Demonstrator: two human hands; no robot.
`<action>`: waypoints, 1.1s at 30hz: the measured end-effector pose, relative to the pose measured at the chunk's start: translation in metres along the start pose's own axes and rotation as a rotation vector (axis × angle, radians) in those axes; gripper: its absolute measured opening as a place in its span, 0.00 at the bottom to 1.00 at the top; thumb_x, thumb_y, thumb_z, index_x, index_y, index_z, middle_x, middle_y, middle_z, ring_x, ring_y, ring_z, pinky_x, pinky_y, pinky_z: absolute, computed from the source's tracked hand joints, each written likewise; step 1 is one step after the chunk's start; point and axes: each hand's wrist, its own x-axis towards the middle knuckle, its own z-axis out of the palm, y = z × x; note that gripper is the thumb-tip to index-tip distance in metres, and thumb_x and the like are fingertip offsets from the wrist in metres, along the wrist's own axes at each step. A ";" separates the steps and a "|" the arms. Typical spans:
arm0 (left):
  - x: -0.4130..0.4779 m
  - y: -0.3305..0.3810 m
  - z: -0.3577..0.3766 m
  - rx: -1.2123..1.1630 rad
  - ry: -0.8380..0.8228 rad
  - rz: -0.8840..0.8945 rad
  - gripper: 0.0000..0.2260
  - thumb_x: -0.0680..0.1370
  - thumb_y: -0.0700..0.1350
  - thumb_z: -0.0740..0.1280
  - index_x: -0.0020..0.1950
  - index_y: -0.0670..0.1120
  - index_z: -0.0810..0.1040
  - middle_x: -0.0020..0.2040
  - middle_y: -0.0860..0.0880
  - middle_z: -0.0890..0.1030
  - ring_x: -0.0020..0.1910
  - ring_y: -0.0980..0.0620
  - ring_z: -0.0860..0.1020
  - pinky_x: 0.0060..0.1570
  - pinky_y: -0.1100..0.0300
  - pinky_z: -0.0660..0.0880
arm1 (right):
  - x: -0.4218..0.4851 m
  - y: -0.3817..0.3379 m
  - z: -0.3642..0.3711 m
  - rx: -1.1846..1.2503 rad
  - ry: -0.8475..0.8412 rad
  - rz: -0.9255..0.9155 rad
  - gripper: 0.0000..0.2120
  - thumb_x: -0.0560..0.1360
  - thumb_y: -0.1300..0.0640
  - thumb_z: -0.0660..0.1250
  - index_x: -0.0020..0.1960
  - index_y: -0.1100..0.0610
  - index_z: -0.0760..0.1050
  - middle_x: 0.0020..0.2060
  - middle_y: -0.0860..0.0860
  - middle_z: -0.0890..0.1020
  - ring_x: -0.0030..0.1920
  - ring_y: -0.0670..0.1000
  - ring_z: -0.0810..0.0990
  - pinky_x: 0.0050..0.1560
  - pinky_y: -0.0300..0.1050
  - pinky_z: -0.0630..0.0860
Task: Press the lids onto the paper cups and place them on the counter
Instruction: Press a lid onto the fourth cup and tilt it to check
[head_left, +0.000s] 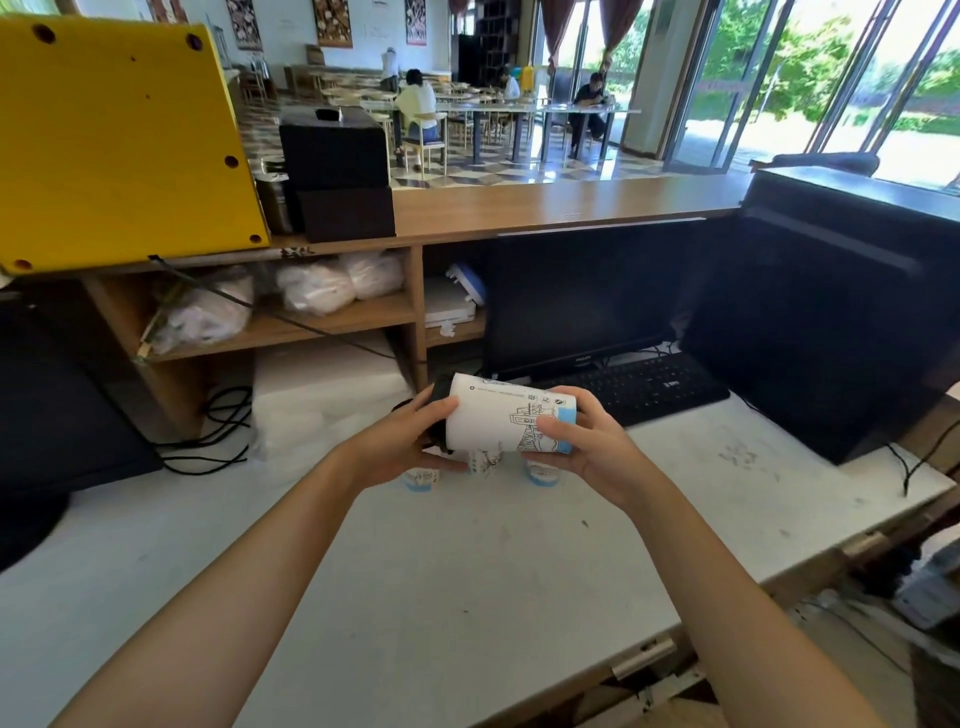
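Over the left end of the white worktop (467, 571), a glossy yellow panel (114, 135) dotted with round holes is leaning on the wooden ledge. Below it, black cables (223, 431) are looping across the surface, and soft, crinkled plastic bags (311, 291) are filling a wooden shelf.

Near the middle, above the worktop, the left hand (410, 441) is curling around a dark, rounded lid (439, 400), gripping it at the wide mouth of a paper cup (498, 421). That cup is lying on its side in the air. Its smooth white wall is carrying a fine line drawing and a blue band at the narrow base. The right hand (587, 447) is wrapping thumb and fingers around that base end, holding the cup from the other side.

Under both hands, more cups (543, 474) with the same blue bands are standing on the worktop, largely hidden by the hands and the held cup.

Further right, a flat black monitor (582, 296) is standing behind a black keyboard (649, 384), and a large matte black box (831, 312) is occupying the corner.
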 end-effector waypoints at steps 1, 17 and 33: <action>0.000 0.000 0.000 0.008 -0.010 -0.018 0.24 0.76 0.52 0.63 0.71 0.52 0.64 0.65 0.45 0.73 0.60 0.44 0.76 0.50 0.44 0.79 | 0.000 -0.001 -0.002 -0.008 -0.011 -0.019 0.19 0.73 0.65 0.69 0.61 0.55 0.69 0.58 0.56 0.79 0.55 0.55 0.82 0.51 0.51 0.81; 0.007 -0.014 0.022 0.132 0.162 0.178 0.31 0.73 0.39 0.70 0.71 0.54 0.62 0.62 0.50 0.73 0.55 0.50 0.78 0.47 0.54 0.81 | 0.023 0.019 0.005 0.358 0.261 -0.005 0.16 0.74 0.60 0.68 0.60 0.63 0.73 0.55 0.60 0.81 0.57 0.57 0.80 0.52 0.51 0.79; 0.037 -0.007 0.026 -0.564 0.183 -0.012 0.16 0.83 0.41 0.52 0.69 0.38 0.67 0.69 0.40 0.70 0.69 0.42 0.68 0.62 0.47 0.69 | 0.065 -0.043 0.028 -0.291 0.414 -0.092 0.35 0.64 0.52 0.77 0.66 0.56 0.67 0.55 0.52 0.77 0.52 0.50 0.78 0.44 0.42 0.76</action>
